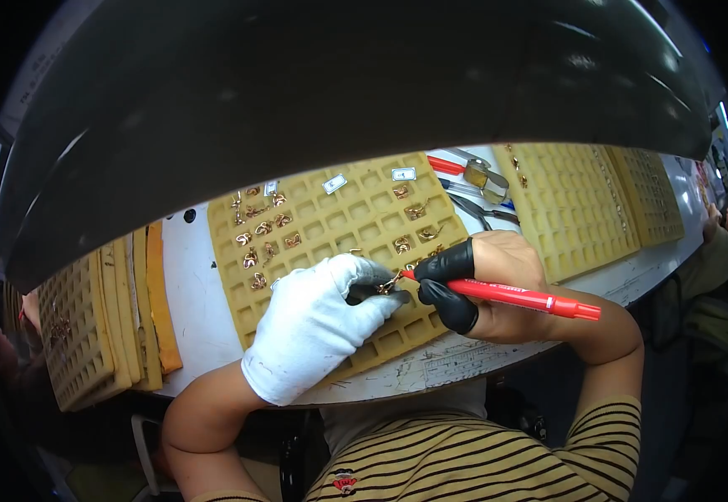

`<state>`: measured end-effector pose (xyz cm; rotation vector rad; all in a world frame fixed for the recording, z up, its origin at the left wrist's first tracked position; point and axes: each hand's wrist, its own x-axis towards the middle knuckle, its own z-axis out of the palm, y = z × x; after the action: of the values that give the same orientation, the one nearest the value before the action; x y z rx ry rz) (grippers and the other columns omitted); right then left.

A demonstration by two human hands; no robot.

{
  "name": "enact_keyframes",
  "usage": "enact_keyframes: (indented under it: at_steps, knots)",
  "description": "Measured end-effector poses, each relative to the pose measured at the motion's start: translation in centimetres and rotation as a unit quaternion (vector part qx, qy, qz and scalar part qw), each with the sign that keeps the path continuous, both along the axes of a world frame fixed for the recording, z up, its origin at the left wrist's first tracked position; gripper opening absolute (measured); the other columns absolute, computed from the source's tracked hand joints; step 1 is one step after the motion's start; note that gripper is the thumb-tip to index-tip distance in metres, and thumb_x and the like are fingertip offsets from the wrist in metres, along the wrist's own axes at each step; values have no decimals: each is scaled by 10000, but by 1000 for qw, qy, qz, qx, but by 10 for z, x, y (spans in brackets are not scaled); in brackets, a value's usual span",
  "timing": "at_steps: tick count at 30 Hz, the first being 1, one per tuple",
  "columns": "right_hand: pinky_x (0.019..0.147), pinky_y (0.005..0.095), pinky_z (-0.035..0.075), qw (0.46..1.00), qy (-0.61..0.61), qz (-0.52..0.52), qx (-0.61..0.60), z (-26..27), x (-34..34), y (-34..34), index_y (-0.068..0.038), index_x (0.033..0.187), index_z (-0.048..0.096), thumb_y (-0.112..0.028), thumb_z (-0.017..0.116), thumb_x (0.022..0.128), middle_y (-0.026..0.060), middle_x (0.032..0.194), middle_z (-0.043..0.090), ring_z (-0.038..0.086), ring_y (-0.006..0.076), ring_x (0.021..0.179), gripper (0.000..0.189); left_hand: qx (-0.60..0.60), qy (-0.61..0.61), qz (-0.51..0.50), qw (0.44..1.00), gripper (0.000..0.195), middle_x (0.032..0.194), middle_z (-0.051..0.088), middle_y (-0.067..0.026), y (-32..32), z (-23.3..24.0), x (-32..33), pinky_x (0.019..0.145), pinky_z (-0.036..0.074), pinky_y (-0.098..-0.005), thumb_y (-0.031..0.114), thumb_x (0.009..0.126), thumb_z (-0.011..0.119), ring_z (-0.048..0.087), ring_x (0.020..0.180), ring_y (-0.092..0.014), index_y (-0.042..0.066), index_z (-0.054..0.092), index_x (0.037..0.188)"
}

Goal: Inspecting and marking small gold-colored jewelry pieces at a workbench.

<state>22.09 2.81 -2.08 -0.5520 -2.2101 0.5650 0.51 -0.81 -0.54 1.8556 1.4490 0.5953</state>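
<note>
A white cloth glove covers my left hand [320, 320], whose thumb and fingers pinch a small gold-coloured jewellery piece [389, 286]. My right hand [495, 288], with black finger cots on its thumb and index finger, grips a red marker pen [502, 293]. The pen's tip meets or nearly meets the jewellery piece; contact is too small to tell. Both hands are over a yellow foam tray [335, 219] with rows of square pockets. Several gold-coloured pieces [263, 228] sit in pockets at its left, and more [402, 243] at its right, partly hidden by my right hand.
Small white labels [335, 183] lie on the tray. Beyond its right edge are pliers [480, 210], pens and a glass bottle [486, 181]. Another foam tray [564, 213] stands further right. Stacked foam trays [81, 326] are at the left. A dark curved cover [339, 81] hangs above.
</note>
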Motion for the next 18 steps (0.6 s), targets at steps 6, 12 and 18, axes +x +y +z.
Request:
enact_keyframes:
  at_steps: [6,12,18]
  knots:
    - [534,294,510,1000,16,5,-12,0,1,0,-8,849,654,-89,726,782,88,709,688,671,211,580,128,-3,-19,-5,1000,284,873,701,-164,0,-2,-1,702,557,-321,249,834,735,707,765,-254,10,701,984]
    - [527,296,502,1000,18,-9,-3,2,0,0,0,849,655,-68,716,767,97,717,688,664,207,576,123,-20,-18,1,1000,296,884,700,-167,0,-2,-1,711,553,-326,263,839,727,705,780,-264,9,700,988]
    - [495,304,486,1000,-4,8,19,-2,1,1,-5,845,649,-59,717,762,99,684,667,643,220,537,121,-9,-46,34,998,233,836,713,-132,-1,-3,2,685,541,-280,130,776,793,689,735,-165,-11,706,939]
